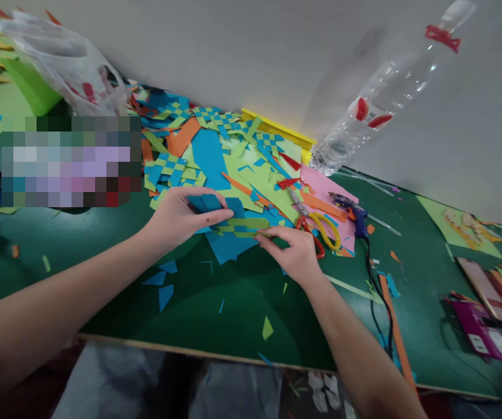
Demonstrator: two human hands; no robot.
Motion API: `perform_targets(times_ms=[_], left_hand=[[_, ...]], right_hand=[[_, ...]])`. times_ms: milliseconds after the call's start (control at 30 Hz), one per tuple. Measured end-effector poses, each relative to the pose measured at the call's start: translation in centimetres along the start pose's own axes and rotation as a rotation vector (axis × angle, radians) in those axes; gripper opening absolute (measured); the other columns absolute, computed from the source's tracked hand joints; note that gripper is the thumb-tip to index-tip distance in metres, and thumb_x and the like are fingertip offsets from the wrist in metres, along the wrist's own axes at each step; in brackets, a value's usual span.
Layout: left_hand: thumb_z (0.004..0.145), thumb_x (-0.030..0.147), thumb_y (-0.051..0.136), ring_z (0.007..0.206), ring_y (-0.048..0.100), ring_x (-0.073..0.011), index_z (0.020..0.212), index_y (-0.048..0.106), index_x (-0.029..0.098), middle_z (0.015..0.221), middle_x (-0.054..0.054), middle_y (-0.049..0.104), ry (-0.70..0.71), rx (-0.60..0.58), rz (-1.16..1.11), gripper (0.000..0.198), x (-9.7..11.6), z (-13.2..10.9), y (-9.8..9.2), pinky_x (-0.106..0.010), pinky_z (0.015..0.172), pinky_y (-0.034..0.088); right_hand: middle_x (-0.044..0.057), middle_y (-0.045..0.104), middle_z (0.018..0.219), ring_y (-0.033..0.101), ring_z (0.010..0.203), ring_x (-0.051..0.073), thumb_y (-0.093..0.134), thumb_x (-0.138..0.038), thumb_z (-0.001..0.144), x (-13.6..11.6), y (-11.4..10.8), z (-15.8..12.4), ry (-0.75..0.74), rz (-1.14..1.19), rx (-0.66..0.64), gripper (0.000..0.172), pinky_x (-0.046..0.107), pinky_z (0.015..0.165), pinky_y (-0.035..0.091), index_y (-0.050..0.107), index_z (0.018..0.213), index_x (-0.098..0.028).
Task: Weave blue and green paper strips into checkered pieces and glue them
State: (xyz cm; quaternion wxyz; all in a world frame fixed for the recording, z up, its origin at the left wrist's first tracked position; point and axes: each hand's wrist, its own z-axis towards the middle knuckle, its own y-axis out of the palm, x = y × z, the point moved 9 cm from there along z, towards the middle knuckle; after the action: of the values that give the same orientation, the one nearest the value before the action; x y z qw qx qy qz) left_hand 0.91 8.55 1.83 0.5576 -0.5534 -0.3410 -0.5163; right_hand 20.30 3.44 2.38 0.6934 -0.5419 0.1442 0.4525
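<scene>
My left hand (185, 218) is closed on a woven paper piece, its thumb pressing near the blue paper strips (209, 203). Green paper strips (248, 223) stick out of the piece to the right. There my right hand (290, 247) pinches the end of a green strip between thumb and fingers. Under both hands lies a sheet of blue paper (229, 249). Just beyond my right hand rest scissors (307, 218) with red and yellow handles. Woven blue-and-green paper pieces (172, 169) are heaped behind my left hand.
A clear plastic bottle (364, 110) leans against the wall. A blue glue gun (358, 218) lies on pink paper (321, 183), its black cord trailing along the green table (233, 314). A phone (484, 288) is at right, a plastic bag (71, 64) at back left. Paper scraps are scattered about.
</scene>
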Motion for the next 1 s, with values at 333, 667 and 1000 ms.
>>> perform_targets(times_ms=[333,667,1000], left_hand=[[0.07,0.043,0.077,0.061,0.05,-0.01,0.073,0.069,0.019,0.064,0.004,0.061,-0.04,0.021,-0.081,0.025,-0.8,0.4,-0.2,-0.023,0.057,0.043],[0.067,0.049,0.076,0.066,0.058,-0.0142,0.073,0.071,0.022,0.073,0.0,0.068,-0.014,0.017,0.1,0.028,0.0,0.1,0.0,-0.024,0.06,0.048],[0.068,0.049,0.076,0.06,0.055,-0.0123,0.077,0.071,0.021,0.068,0.001,0.064,0.001,0.103,0.092,0.03,-0.4,0.2,-0.8,-0.024,0.055,0.043]], right_hand=[[0.003,0.074,0.095,0.07,0.08,0.017,0.07,-0.041,0.08,1.6,-0.7,0.1,0.172,0.123,0.07,0.027,0.03,0.076,0.057,0.068,0.1,-0.022],[0.0,0.076,0.083,0.071,0.079,0.019,0.067,-0.035,0.083,0.9,-1.1,0.0,0.157,0.105,0.11,0.012,0.032,0.075,0.059,0.073,0.082,-0.025],[-0.001,0.076,0.091,0.071,0.085,0.018,0.062,-0.029,0.086,0.7,-0.4,0.2,0.111,0.079,0.026,0.012,0.033,0.083,0.056,0.074,0.09,-0.027]])
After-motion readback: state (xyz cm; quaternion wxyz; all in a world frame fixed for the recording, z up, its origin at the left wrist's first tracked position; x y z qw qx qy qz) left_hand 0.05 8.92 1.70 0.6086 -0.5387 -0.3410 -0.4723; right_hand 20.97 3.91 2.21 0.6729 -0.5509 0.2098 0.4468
